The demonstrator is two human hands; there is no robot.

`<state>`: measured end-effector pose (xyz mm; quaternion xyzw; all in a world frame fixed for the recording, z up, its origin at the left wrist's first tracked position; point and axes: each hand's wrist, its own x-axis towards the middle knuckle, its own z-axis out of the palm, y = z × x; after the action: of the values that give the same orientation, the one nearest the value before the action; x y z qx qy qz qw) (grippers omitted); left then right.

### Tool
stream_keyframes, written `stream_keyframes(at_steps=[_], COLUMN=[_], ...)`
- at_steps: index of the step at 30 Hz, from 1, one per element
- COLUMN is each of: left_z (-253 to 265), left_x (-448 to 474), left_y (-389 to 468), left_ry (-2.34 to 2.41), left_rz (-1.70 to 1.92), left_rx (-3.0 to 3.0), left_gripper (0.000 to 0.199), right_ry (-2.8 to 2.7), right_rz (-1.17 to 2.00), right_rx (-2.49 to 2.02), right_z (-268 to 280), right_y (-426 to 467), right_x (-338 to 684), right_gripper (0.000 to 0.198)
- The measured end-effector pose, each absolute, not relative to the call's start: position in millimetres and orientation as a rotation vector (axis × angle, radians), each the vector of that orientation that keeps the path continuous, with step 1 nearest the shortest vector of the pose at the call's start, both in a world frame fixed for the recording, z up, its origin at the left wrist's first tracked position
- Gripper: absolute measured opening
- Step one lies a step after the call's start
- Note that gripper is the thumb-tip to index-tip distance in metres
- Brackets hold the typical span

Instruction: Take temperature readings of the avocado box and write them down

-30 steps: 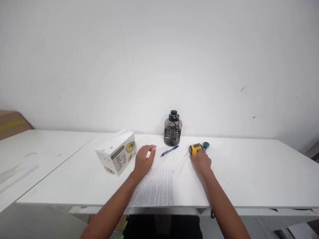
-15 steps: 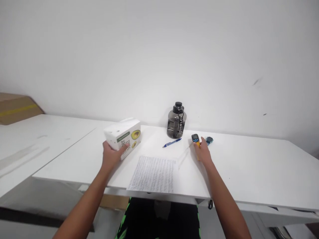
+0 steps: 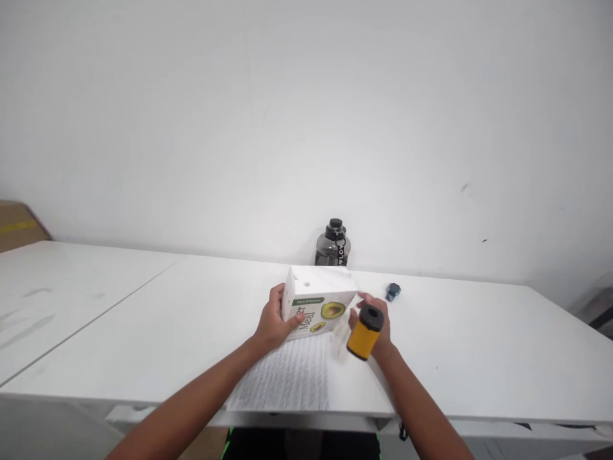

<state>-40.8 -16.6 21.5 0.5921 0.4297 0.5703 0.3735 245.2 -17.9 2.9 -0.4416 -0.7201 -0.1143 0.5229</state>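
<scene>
My left hand [image 3: 278, 322] grips the left side of a white carton [image 3: 306, 281] with avocado pictures and green lettering, its thumb on the printed front. The carton is tilted and held above a sheet of paper with dense writing [image 3: 287, 377]. On the right, my right hand [image 3: 380, 319] is closed around a yellow and black infrared thermometer [image 3: 363, 342], whose black end with a dark round hole faces me. Its fingertips are near the carton's right edge; whether they touch it I cannot tell. The carton hides the pen.
A dark see-through water bottle [image 3: 330, 246] stands by the wall behind the carton, its lower part hidden. A small blue object [image 3: 393, 292], perhaps a watch, lies beyond my right hand. A brown cardboard box [image 3: 19, 227] sits at the far left of the white table [image 3: 479, 345].
My left hand has brought the carton rightward to the middle, in front of the bottle. My right hand has lifted and turned the thermometer toward me. The view has shifted slightly.
</scene>
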Motion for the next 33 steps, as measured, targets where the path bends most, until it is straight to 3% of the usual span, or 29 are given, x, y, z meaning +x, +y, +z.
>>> stream_keyframes(at_steps=[3,10,21,27,33], left_z=[12,8,-1,-2,-7], left_x=[-49,-57,-50,-55,-58], left_y=[-9,-7,-22,-21,-18], left_ry=[1.136,1.09,1.023,0.991,0.977], left_rz=[1.571,1.733,1.757,1.702,1.806], left_rx=[1.501,1.314,1.315,1.375,1.551], left_gripper=[0.1,0.099,0.106,0.102,0.104], right_ry=[-1.986,-2.21,-2.131,-2.049,-2.058], right_rz=[-0.197,0.155,0.331,0.52,0.436], right_rx=[-0.894,-0.791,-0.866,-0.829,-0.827], right_z=[5,7,10,11,11], right_y=[-27,-47,-52,-53,-54], right_x=[233,202,200,196,197], right_gripper=[0.014,0.038,0.023,0.025,0.023])
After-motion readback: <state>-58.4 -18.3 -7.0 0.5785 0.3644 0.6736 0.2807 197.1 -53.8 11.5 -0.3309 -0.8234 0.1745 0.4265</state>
